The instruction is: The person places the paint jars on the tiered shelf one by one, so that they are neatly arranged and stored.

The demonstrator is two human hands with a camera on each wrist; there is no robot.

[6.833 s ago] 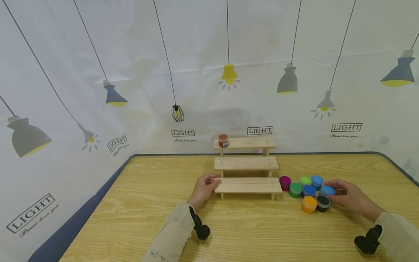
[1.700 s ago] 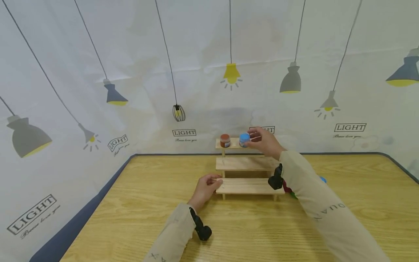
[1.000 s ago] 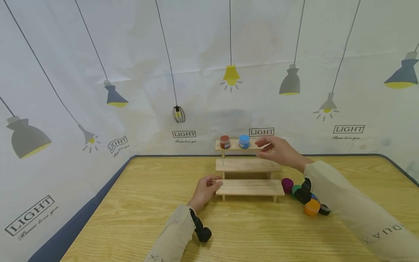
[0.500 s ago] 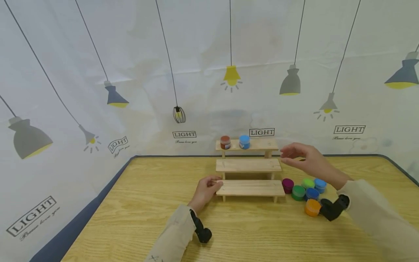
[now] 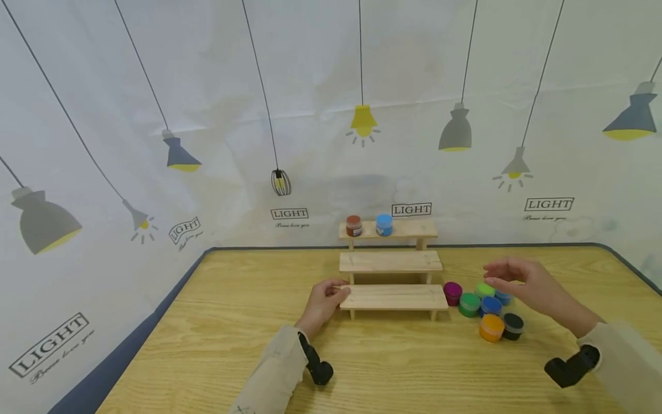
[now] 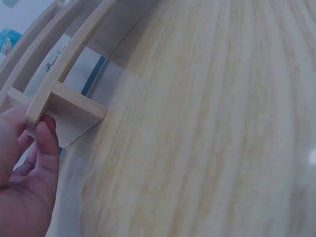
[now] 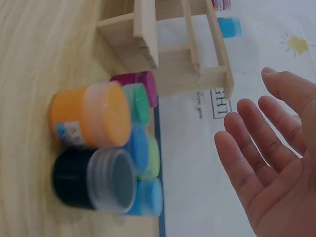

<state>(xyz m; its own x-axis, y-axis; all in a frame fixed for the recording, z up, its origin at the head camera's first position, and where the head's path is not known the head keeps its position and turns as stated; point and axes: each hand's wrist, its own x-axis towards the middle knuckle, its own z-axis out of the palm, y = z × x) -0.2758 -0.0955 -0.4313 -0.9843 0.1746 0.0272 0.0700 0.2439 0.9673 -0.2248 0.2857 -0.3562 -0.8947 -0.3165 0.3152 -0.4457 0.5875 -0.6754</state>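
My left hand pinches the left end of the lowest step of a three-tier wooden rack; the left wrist view shows thumb and fingers around the board's end. My right hand hovers over the paint jars with its fingers extended and nothing in it. Below and left of it stand a light green jar, a light blue jar, a dark blue jar, a green jar, a purple jar, an orange jar and a black jar.
On the rack's top step stand a red-brown jar and a light blue jar, side by side at the left. A white curtain printed with lamps rises behind the wooden table.
The light blue jar has been set on the top step and released. My right hand has drawn back right and down, over the jars. My left hand keeps its grip on the rack.
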